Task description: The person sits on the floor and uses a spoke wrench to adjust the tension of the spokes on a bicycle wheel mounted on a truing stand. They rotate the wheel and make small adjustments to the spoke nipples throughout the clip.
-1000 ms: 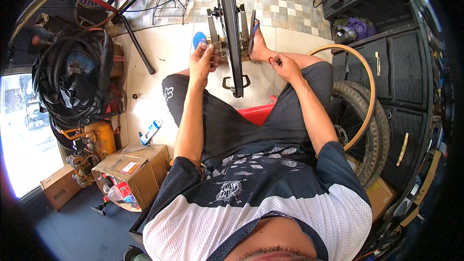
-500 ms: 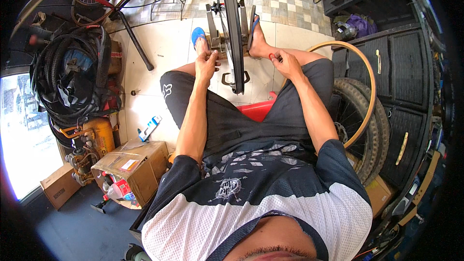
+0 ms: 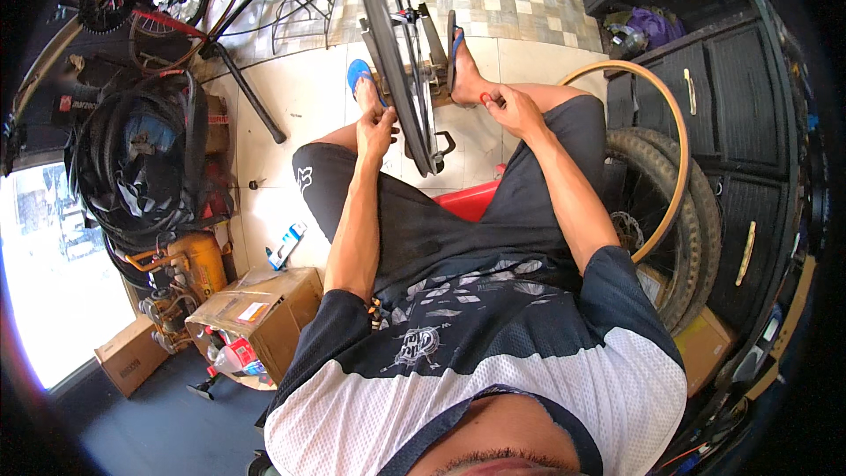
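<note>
A bicycle wheel stands upright in a metal truing stand between my feet, its rim seen edge-on without clear sight of a tyre. My left hand is at the left of the rim, fingers loosely bent and apart, with nothing visible in them. To the right of the wheel, my right hand is clear of the rim. Its thumb and fingers pinch a small red spoke wrench, mostly hidden by the fingertips. A black bracket of the stand shows beside the wheel's near end.
Mountain bike tyres and a tan hoop lean against black drawers at right. Coiled tyres, a yellow compressor and a cardboard box stand at left. Something red lies between my thighs.
The view has swung slightly, so the wheel's far end now appears farther left and the wheel looks slanted. My right hand appears slightly closer to the wheel; the left stays beside the rim.
</note>
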A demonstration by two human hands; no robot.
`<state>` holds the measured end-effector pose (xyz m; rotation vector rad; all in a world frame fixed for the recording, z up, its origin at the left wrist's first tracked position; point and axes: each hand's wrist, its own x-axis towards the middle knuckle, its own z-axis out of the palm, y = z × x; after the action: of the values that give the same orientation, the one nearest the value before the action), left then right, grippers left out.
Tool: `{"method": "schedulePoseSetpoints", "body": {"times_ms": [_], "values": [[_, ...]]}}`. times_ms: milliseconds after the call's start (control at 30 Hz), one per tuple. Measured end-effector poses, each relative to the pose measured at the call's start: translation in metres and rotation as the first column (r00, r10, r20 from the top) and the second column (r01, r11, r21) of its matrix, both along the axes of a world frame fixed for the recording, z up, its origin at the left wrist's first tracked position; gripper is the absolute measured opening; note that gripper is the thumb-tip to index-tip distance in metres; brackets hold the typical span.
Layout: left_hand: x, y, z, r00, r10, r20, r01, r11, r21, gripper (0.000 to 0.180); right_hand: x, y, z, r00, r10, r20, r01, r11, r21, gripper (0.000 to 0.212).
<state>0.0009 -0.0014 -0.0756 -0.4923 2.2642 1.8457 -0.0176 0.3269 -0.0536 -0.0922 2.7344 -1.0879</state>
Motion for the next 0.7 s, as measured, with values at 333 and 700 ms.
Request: {"method": "schedulePoseSetpoints", "body": {"times_ms": [333,700], "values": [[-0.008,-0.017,-0.122,0.974,-0.225,-0.037,0.213,0.953,-0.216,0.039,0.001,0.009,-0.002,0.998,-0.050,-0.038,0.047,0.997,-0.063,0.028],[-0.014,-0.088,-0.197,0.895,-0.375,-0.240,0.162,0.777,-0.608,0.037,-0.010,-0.018,0.007,0.997,0.033,-0.074,-0.044,0.987,-0.154,0.029]]}}
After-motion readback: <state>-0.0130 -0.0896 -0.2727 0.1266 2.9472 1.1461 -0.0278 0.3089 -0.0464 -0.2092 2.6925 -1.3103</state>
